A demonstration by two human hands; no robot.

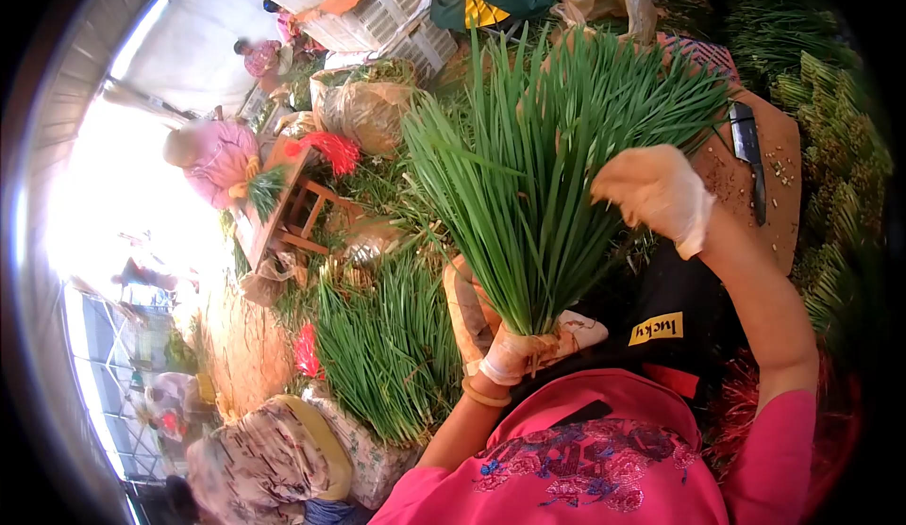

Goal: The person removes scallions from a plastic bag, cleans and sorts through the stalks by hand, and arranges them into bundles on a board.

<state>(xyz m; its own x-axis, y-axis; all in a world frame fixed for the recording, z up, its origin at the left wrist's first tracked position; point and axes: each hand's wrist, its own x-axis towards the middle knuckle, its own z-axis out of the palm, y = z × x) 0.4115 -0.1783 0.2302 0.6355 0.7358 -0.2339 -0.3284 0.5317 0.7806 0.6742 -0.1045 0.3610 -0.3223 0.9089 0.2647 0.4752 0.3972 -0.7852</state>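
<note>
Head camera view: a bunch of long green stalks [528, 204] is held upright above the lap, its base gripped in the pale-gloved left hand [517, 348], whose fingers are wrapped round the stems. The right hand [654, 190], also gloved, is raised just beside the leaves, its fingers loosely bent and partly open, with nothing seen in its hold. A dark-bladed knife [746, 138] is laid on a brown board [781, 181] strewn with clippings, beyond the right hand. More cut greens [387, 346] are heaped on the left, near the left forearm. Farther back, a small bunch [267, 190] is handled by a person in pink [215, 159] at a wooden table [262, 223], on which red strands [335, 150] are placed.
</note>
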